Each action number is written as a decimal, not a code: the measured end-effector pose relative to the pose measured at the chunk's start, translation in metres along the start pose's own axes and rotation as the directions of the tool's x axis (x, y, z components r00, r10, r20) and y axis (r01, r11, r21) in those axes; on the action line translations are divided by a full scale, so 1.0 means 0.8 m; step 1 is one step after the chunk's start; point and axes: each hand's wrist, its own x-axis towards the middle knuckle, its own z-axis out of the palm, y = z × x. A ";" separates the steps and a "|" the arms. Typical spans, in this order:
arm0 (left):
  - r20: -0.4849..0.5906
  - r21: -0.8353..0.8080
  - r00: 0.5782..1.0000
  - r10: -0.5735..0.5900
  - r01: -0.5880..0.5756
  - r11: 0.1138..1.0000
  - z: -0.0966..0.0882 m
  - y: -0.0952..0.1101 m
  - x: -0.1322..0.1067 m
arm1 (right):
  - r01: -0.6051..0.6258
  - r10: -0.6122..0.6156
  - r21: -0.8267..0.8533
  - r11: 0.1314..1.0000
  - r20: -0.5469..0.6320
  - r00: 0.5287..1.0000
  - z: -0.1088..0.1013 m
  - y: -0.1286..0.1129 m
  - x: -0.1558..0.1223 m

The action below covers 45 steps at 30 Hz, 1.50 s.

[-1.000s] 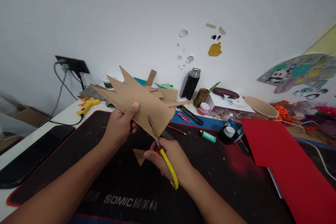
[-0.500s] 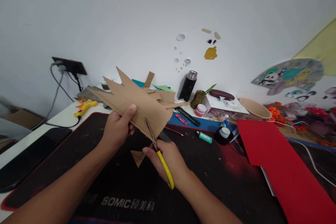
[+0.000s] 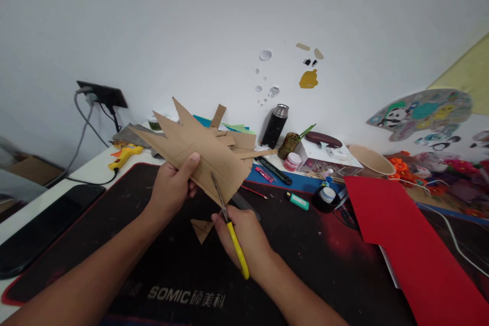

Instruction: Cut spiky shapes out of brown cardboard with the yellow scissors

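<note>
Since a second ago, the yellow handle of my scissors (image 3: pixel 237 249) has swung in closer to my palm, while the cut cardboard (image 3: pixel 202 150) has stayed at nearly the same spot and tilt. That brown cardboard is held up just left of the centre of the frame, with three sharp points aimed toward the upper left and a rough, curved edge at its lower right.

My left grip (image 3: pixel 173 183) is pinched on its lower edge, thumb flat on the near face and the other fingers mostly hidden behind. My right grip (image 3: pixel 242 237), at lower centre, is closed around the scissor handles. One metal blade lies over the cardboard's near face by the lower edge; the other I cannot make out.

Just left of my right thumb, a small triangular scrap (image 3: pixel 202 231) of cardboard rests on a dark mat (image 3: pixel 305 260) with red edging, lettered "SOMIC" at the bottom of the frame. The mat covers much of a white desk (image 3: pixel 89 167). At left is a yellow glue gun (image 3: pixel 127 155). Past the cardboard, toward upper centre, a black flask (image 3: pixel 275 126) leans slightly; a folded-looking red sheet (image 3: pixel 401 234) fills the lower right.
</note>
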 end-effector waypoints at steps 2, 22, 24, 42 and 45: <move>-0.006 0.010 1.000 -0.002 0.002 1.000 0.000 -0.001 0.001 | 0.003 -0.003 -0.020 1.000 -0.015 1.000 0.003 0.001 0.001; -0.056 -0.022 0.998 0.014 -0.015 1.000 0.005 0.007 0.000 | 0.004 -0.030 0.191 0.982 0.137 0.990 -0.013 -0.004 -0.002; -0.087 -0.059 0.996 -0.011 0.006 0.998 0.008 0.008 0.000 | -0.023 -0.011 0.223 0.975 0.151 0.988 -0.012 -0.007 -0.001; -0.326 -0.273 0.944 0.043 -0.138 0.952 -0.019 0.038 0.038 | 0.004 -0.046 0.174 0.985 0.237 0.970 -0.008 -0.005 -0.006; -0.322 -0.274 0.945 0.056 -0.150 0.950 -0.018 0.035 0.037 | 0.011 -0.058 0.202 0.979 0.228 0.972 -0.009 -0.003 -0.006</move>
